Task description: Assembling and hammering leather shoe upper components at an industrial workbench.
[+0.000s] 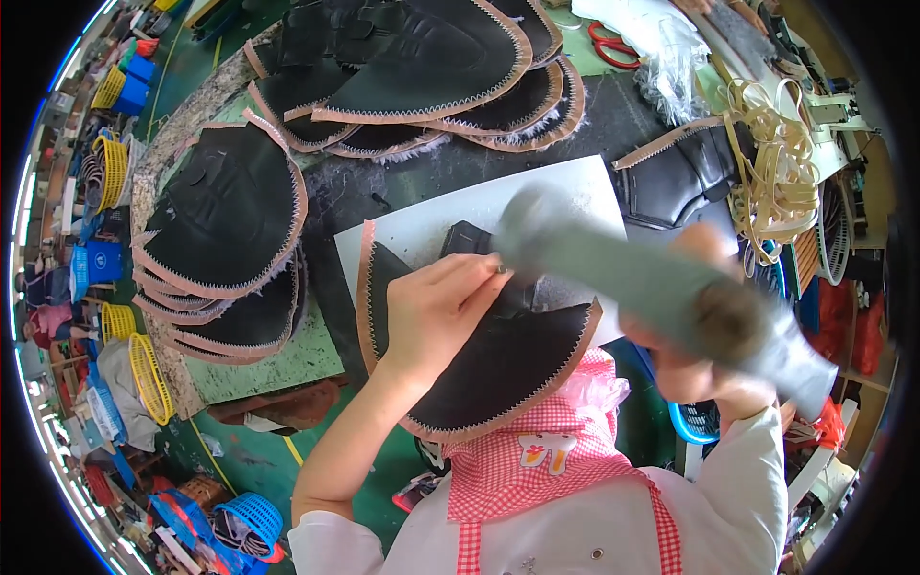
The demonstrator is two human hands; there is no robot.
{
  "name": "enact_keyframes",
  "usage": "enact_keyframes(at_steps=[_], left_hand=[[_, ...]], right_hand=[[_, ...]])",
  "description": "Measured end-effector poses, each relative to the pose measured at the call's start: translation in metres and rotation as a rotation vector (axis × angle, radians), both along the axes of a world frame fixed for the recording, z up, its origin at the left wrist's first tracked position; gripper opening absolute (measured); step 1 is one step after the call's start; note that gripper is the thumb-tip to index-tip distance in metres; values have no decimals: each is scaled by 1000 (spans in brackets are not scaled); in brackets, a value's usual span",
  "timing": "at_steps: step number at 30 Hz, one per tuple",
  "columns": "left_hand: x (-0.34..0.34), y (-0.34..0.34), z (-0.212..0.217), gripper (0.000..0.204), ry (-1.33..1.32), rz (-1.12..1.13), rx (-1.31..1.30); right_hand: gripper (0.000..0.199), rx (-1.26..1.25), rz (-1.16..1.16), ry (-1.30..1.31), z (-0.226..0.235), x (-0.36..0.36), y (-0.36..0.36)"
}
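Leather piece (498, 369): black, fan-shaped, tan zigzag-stitched edge; lies flat under the left hand (436, 311), on a white sheet (422, 230).
Hammer (661, 287): grey, blurred, clasped in the right hand (704, 359), just right of the left fingertips (494, 278).
Left hand: fingers pressed down on the piece, not closed.

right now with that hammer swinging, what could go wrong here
1. The left hand presses the black leather piece right beside where the motion-blurred hammer in the right hand comes down, so a misjudged blow could hit the fingers.
2. The piece overhangs the white board toward the person's checked apron; it might shift under a blow.
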State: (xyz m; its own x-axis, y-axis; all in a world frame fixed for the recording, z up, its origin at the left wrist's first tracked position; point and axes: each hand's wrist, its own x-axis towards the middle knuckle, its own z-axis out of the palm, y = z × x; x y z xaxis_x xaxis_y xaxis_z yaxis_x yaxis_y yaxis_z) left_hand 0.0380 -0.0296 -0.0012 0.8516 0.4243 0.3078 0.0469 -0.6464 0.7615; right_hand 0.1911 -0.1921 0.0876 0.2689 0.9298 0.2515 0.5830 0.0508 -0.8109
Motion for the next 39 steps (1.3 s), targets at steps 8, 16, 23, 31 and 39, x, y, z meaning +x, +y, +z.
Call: enact_keyframes(at_steps=[8, 16, 23, 31, 39], left_hand=[[11, 27, -4, 26, 83, 52, -255], [6, 20, 1, 48, 100, -112, 332], [-22, 27, 19, 41, 220, -103, 45], [-146, 230, 67, 31, -129, 808, 237], [6, 181, 71, 53, 185, 529, 83]], right_hand=[[17, -326, -265, -170, -49, 16, -19], [25, -176, -284, -461, -76, 36, -20], [20, 60, -296, -579, -46, 62, 38], [41, 232, -281, -646, -64, 138, 137], [26, -4, -535, -224, -89, 174, 208]])
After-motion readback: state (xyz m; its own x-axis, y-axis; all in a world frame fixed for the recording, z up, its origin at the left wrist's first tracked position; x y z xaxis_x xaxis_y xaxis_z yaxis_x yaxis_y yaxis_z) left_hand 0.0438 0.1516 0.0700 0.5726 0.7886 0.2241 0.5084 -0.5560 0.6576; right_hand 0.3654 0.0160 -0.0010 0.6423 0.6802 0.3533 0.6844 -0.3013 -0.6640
